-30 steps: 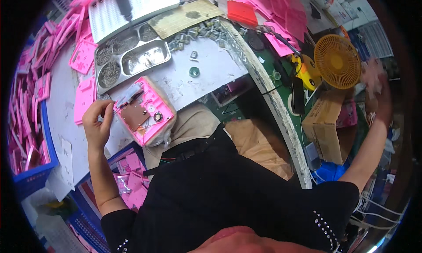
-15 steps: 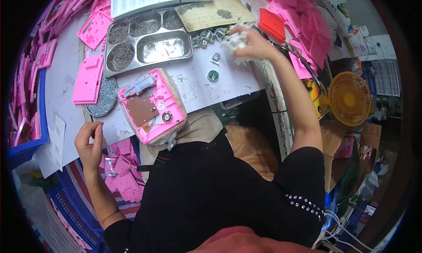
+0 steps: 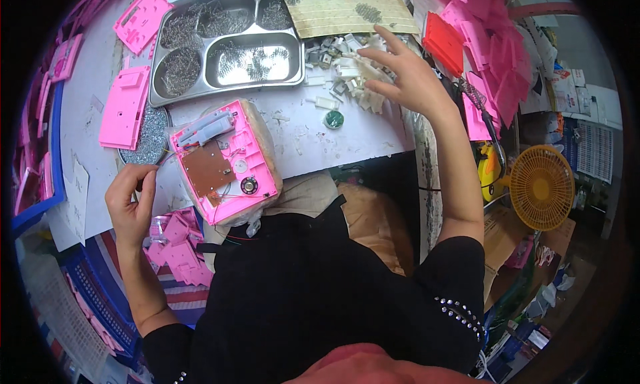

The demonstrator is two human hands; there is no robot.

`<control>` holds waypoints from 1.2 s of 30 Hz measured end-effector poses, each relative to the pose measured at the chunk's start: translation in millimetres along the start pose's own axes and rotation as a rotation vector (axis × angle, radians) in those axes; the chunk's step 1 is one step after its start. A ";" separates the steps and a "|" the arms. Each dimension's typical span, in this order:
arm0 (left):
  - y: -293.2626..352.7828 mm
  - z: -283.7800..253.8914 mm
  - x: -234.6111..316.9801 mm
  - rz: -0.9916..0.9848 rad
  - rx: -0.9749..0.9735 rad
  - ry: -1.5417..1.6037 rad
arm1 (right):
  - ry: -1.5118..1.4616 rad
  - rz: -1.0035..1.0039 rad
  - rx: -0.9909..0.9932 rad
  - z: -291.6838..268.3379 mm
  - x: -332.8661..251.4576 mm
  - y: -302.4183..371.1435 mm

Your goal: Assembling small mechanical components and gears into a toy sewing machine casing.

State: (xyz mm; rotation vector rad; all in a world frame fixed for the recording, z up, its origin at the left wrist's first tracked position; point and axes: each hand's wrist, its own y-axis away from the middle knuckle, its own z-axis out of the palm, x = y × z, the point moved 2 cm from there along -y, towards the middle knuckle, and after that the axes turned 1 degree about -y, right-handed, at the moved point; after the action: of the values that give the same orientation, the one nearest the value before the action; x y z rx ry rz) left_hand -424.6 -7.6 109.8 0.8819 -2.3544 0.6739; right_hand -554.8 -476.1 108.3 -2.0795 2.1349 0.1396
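Note:
My right hand (image 3: 415, 81) is open, its fingers spread above a heap of small white plastic parts (image 3: 353, 74) at the right of the table. A few of these parts lie loose beside a small round green-topped piece (image 3: 333, 119). My left hand (image 3: 130, 201) is closed, fingers curled and thumb against the index finger, at the table's left front edge; whatever it may hold is too small to make out. Just right of it, a pink plastic housing (image 3: 257, 154) rests on a padded, plastic-wrapped block. Inside it are a brown circuit board (image 3: 208, 171), a grey motor-like unit (image 3: 207, 129), a round speaker (image 3: 249, 185) and thin wires.
A steel compartment tray (image 3: 230, 94) holds small metal pieces. Behind the heap lies a beige board (image 3: 333, 14); a red box (image 3: 443, 44) is at the right. Pink panels (image 3: 125, 107) partly cover a round dish of screws (image 3: 152, 134). A yellow fan (image 3: 542, 187) stands far right.
My right hand has let go of a handful of white plastic parts, which now lie in a heap, and its fingers have spread. My left hand stays curled. The view has shifted slightly.

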 end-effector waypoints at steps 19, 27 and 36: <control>-123.7 64.9 7.9 0.266 -0.201 -0.109 | -0.579 0.359 0.253 35.6 13.0 -37.1; -205.4 155.7 15.4 0.530 -0.403 -0.305 | -1.190 0.274 0.663 33.7 -21.7 15.7; -219.1 158.6 2.6 0.606 -0.198 -0.005 | -1.373 0.387 0.541 36.6 -37.3 38.7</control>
State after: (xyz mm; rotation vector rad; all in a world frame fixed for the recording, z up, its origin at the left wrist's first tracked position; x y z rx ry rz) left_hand -320.2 -250.5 52.4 0.0702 -2.6447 0.6423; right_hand -590.8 -431.8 77.2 -0.7430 1.3554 0.6890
